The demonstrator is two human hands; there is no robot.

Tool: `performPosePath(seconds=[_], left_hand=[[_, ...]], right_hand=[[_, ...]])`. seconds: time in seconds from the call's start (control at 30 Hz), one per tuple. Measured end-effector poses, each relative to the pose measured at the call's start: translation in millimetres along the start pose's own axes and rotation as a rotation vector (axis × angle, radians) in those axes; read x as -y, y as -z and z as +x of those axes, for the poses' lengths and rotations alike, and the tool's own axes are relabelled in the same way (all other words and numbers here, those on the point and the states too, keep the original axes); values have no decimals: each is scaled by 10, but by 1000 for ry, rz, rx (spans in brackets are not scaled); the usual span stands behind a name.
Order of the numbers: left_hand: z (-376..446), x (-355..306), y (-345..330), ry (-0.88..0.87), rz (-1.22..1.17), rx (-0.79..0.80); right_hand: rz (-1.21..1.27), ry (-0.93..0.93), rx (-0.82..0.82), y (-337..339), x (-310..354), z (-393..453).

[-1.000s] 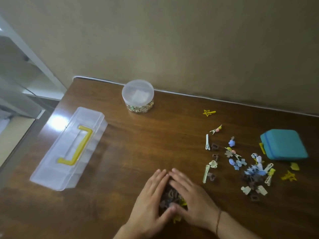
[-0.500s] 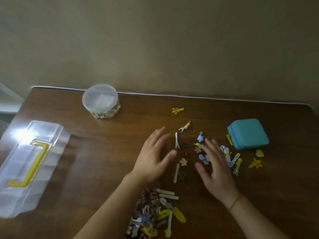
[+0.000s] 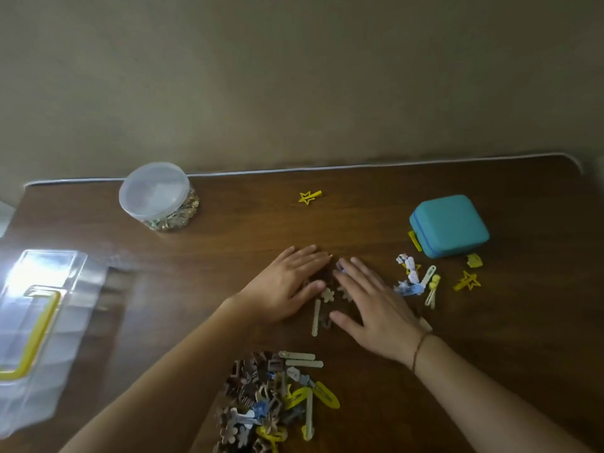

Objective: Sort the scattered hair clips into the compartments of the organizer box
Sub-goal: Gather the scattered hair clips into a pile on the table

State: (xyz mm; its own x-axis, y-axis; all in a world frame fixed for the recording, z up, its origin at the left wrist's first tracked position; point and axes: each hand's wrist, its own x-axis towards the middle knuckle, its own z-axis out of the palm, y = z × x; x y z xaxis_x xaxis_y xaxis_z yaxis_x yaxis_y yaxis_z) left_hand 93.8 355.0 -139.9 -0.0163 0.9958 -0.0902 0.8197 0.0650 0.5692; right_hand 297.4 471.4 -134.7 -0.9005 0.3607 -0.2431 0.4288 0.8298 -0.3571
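On a dark brown wooden desk (image 3: 228, 243), the left hand (image 3: 287, 286) and right hand (image 3: 369, 305) lay flat, fingers straight and gripping nothing, flanking a few small beige and brown hair clips (image 3: 322, 305). A mixed clip pile (image 3: 274, 400) sat at 6 o'clock; the closed clear plastic organizer box with a yellow handle (image 3: 36, 328) at 9 o'clock. Sweeping inward might scatter clips or leave behind the yellow star clip (image 3: 309, 197) at 12 o'clock.

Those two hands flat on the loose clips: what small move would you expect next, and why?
Probably the left hand and right hand sweep the clips between them back toward the near pile; both lie flat, cupping them, gripping nothing.
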Motion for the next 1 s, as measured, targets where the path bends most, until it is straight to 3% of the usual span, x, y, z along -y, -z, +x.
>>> performPosePath(seconds=[0.33,0.47,0.57,0.67,0.8,1.0], left_hand=[[-1041,-416,-271,23,-109,61],[-1033,-480,-270,17,-140,-9],[-733,-566,-207,38,-155,-117],[-239,-756,-199,46,-102,-122],[564,-1006,-275,59,32,-27],[1348,-1019,-353,148,98,49]], right_hand=[[121,78,61,-436,679,-750],[201,79,2,-399,654,-925],[289,-31,-251,-214,375,-1041],[289,-267,-419,48,-132,-1080],[154,-508,-327,373,-884,-901],[117,-524,-268,409,-1273,-691]])
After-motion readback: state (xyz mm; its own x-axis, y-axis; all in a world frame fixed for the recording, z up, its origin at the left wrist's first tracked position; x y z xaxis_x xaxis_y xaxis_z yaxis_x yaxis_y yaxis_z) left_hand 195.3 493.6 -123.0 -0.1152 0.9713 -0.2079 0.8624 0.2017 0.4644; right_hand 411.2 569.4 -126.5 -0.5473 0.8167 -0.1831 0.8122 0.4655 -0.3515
